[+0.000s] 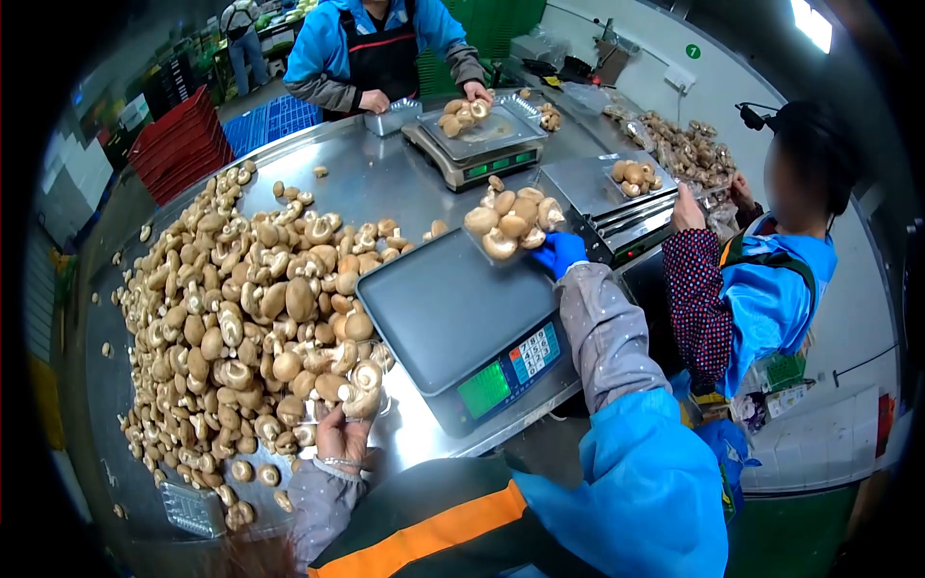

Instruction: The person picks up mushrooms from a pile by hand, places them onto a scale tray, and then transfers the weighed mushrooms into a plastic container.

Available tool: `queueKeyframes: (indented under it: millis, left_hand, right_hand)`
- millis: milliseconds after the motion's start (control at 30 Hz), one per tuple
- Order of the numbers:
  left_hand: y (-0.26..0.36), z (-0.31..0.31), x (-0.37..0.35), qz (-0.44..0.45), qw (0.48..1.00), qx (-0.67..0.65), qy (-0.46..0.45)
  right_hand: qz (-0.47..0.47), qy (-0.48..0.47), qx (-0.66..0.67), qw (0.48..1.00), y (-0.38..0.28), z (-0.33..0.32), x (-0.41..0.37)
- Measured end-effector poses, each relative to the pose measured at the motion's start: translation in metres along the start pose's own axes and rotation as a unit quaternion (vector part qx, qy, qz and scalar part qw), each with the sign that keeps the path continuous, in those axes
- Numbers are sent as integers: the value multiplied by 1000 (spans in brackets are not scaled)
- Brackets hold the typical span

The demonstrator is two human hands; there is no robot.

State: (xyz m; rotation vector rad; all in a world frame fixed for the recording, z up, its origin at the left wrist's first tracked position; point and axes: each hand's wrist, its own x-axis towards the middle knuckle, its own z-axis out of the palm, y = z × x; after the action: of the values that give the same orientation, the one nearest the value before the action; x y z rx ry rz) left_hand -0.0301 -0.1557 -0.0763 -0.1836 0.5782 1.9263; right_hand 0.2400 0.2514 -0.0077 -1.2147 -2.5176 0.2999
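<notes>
L hand (339, 435), at 7 o'clock of the scale (443, 313), has its fingers curled round a couple of mushrooms (361, 387) at the near edge of the pile (241, 299), cupped so none drop. R hand (559, 252), blue-gloved, pinches the rim of a heaped tray (509, 223) at the scale's 1 o'clock, level so nothing rolls off. Co-workers' scales (477, 144) sit at 12, w/ smaller portions.

Mushroom packing room: scales (472, 332), heaped mushrooms (251, 318)
</notes>
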Motion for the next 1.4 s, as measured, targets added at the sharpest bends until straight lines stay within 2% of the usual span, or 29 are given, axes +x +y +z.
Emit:
queueKeyframes:
  millis: [33, 67, 133, 233, 267, 333, 367, 400, 433, 533, 667, 700, 733, 800, 833, 867, 900, 1000, 1067, 1133, 1333, 1400]
  left_hand:
    - [0, -2, 0, 15, 1000, 16, -8]
    - [0, -1, 0, 30, 999, 31, -16]
    - [3, 9, -4, -18, 999, -44, 19]
    - [5, 25, -10, 2, 1000, -13, 23]
    - [5, 17, -9, 46, 998, 37, -3]
    - [9, 6, -3, 6, 997, -68, 38]
    - [6, 7, -4, 37, 999, -4, 21]
    - [9, 9, -6, 11, 998, -40, 45]
    - [8, 8, -4, 20, 999, -26, 37]
    - [8, 7, -1, 28, 999, -12, 43]
    - [7, 13, -4, 32, 998, -10, 47]
    - [7, 16, -5, 29, 999, -3, 42]
    - [7, 18, -6, 26, 999, 3, 35]
    - [8, 14, -4, 20, 999, 5, 36]
    - [10, 11, -3, 17, 999, -1, 40]
    - [10, 10, -4, 13, 999, -6, 44]
    - [9, 10, -5, 18, 999, -11, 33]
    - [8, 15, -10, 33, 999, 11, 10]
    - [7, 10, -10, 11, 999, -27, 27]
    - [5, 8, -11, 16, 999, -23, 23]
    - [7, 6, -14, -7, 998, -43, 34]
    - [7, 2, -14, -7, 998, -47, 33]
  right_hand:
    - [38, 39, 105, 993, 42, 33, 23]
    - [62, 38, 63, 995, 42, 25, 30]
    - [110, 31, -22, 993, 41, 7, 42]
    - [158, 70, -16, 985, 60, 16, 65]
    - [166, 77, -10, 983, 67, 19, 70]
    - [189, 84, -20, 978, 76, 24, 81]
    - [205, 84, -36, 975, 78, 27, 86]
    - [221, 83, -53, 970, 80, 28, 89]
    - [213, 57, -51, 974, 82, 25, 91]
    - [202, 65, -56, 976, 79, 28, 93]
    - [137, 95, -38, 985, 45, 28, 89]
    - [104, 99, -19, 989, 34, 25, 82]
    - [82, 124, 91, 985, 13, 19, 68]
    - [-21, 154, 134, 979, -2, 28, 55]
    - [-4, 149, 354, 923, 16, 66, 62]
    - [39, 117, 462, 878, -6, 58, 52]
    - [108, 89, 588, 796, -29, 48, 40]
    - [270, 35, 720, 638, -91, 12, 6]
    - [234, -1, 705, 669, -96, 22, -10]
    - [278, -15, 700, 658, -107, 19, -27]
    - [271, -24, 713, 647, -97, 42, -42]
    - [209, -15, 663, 719, -82, 57, -43]
